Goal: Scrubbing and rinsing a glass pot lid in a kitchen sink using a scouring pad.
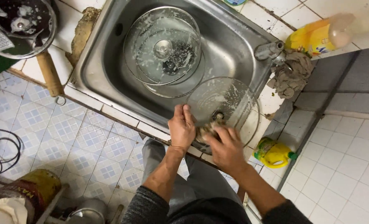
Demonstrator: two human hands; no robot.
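A round glass lid [230, 99], streaked with soap foam, leans over the near right corner of the steel sink [238, 41]. My left hand [181, 126] grips the lid's near edge. My right hand [226, 147] presses a soapy scrubbing pad [207, 129] against the lid, just below its centre knob. Two more glass lids [163, 45] lie stacked in the sink basin, wet and foamy.
A yellow detergent bottle [317, 37] and a crumpled grey rag [292, 72] sit by the tap [269, 49]. Another yellow bottle [273, 152] stands on the floor at right. A pan with a wooden handle [47, 70] rests on the counter at left. Cables lie on the tiled floor.
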